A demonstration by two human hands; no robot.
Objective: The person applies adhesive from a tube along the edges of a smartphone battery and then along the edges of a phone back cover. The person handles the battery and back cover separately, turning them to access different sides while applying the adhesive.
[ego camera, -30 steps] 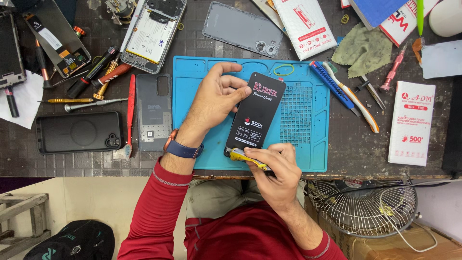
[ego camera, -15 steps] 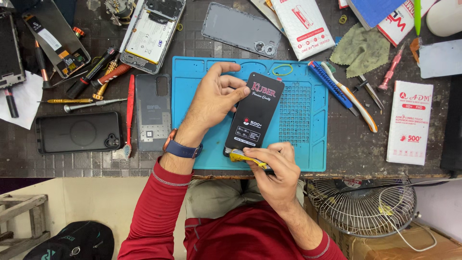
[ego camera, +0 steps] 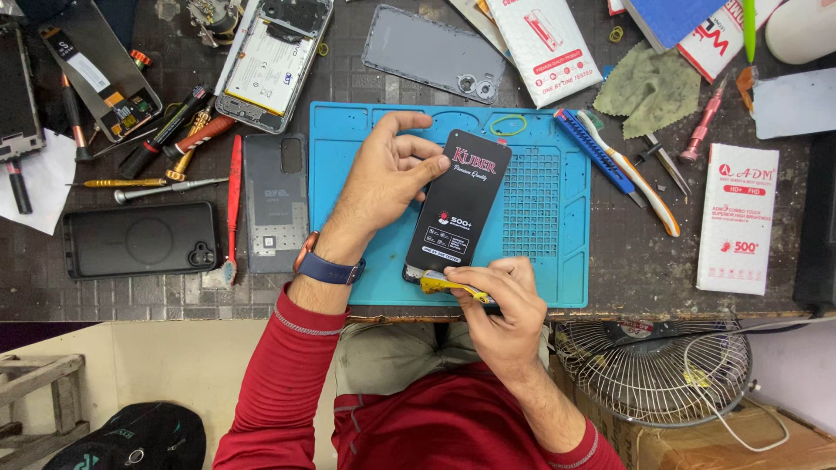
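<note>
1. Phone (ego camera: 459,209): black, slim, lying slanted on the blue mat (ego camera: 549,261), near-centre of the table (ego camera: 636,261). Front covered by a dark printed film.
2. Left hand (ego camera: 387,178): fingers curled over the phone's far-left edge, thumb at the side, clamped lightly on the phone to steady it.
3. Right hand (ego camera: 501,300): fingers pinched together on a yellow tab (ego camera: 444,284) at the phone's near end.
4. Handling note, as a judgement: the tab is best drawn slowly and at a low angle, with the left hand keeping the phone flat on the mat so it does not slide or lift; an even pull should avoid tearing the tab.
5. Left of mat: grey back cover (ego camera: 274,200), red pry tool (ego camera: 233,209), black phone (ego camera: 139,239) lying face down, screwdrivers (ego camera: 157,139).
6. Far side: opened phone (ego camera: 270,61) with battery showing, grey back panel (ego camera: 431,52), white packet (ego camera: 544,48).
7. Right of mat: blue cutter (ego camera: 596,148), toothbrush (ego camera: 631,178), tweezers (ego camera: 666,161), green cloth (ego camera: 649,87), white box (ego camera: 736,218).
8. Near side: wire fan guard (ego camera: 653,365) below the table edge.
9. Not determinable: whether the tab is a sticker pull or a pick, as the fingers cover most of it; the phone's near edge is hidden by the right hand; items at the far and right edges are cut off.
</note>
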